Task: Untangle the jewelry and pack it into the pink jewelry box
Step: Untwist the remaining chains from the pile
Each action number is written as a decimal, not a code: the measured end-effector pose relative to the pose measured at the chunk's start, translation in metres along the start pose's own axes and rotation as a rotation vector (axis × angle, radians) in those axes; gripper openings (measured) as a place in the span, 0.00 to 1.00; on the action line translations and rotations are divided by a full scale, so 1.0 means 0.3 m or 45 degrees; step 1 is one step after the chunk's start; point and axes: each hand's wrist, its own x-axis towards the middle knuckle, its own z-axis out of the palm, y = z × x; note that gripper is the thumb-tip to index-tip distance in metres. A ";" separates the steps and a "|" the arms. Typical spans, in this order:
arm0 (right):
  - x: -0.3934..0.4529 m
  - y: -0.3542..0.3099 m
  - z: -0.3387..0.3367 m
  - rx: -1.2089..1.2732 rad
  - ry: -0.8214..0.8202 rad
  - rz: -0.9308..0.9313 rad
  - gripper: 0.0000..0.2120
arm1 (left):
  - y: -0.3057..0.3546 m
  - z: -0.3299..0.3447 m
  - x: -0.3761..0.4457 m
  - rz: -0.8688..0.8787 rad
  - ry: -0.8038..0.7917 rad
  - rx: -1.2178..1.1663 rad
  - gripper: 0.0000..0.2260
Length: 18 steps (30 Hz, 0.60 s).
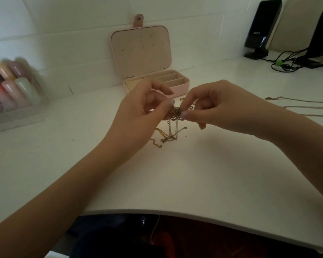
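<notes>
From the head camera I see my left hand (147,107) and right hand (211,107) both pinching one tangled chain knot (176,111) — gold and silver strands hanging straight down, ends on the table (175,174). Just behind it, one pink jewelry box (157,84) stands open, lid upright.

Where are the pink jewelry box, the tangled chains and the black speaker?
pink jewelry box (179,88): head view, front right wall of the tray.
tangled chains (176,112): head view, knot pinched between both hands.
black speaker (263,25): head view, front face.
</notes>
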 end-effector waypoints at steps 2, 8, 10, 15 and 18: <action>-0.001 -0.001 0.004 0.026 0.003 0.008 0.03 | 0.001 -0.002 0.003 -0.042 -0.010 -0.056 0.06; 0.004 0.004 0.011 0.143 0.060 0.078 0.07 | -0.001 -0.003 0.007 -0.090 -0.007 -0.126 0.05; 0.005 0.005 0.012 0.183 0.054 0.115 0.06 | -0.003 -0.002 0.007 -0.106 -0.025 -0.149 0.05; 0.005 0.008 0.012 0.261 0.009 0.129 0.03 | -0.001 -0.002 0.011 -0.198 -0.032 -0.296 0.07; 0.005 0.008 0.016 0.301 -0.022 0.135 0.03 | 0.002 0.001 0.011 -0.263 -0.045 -0.363 0.08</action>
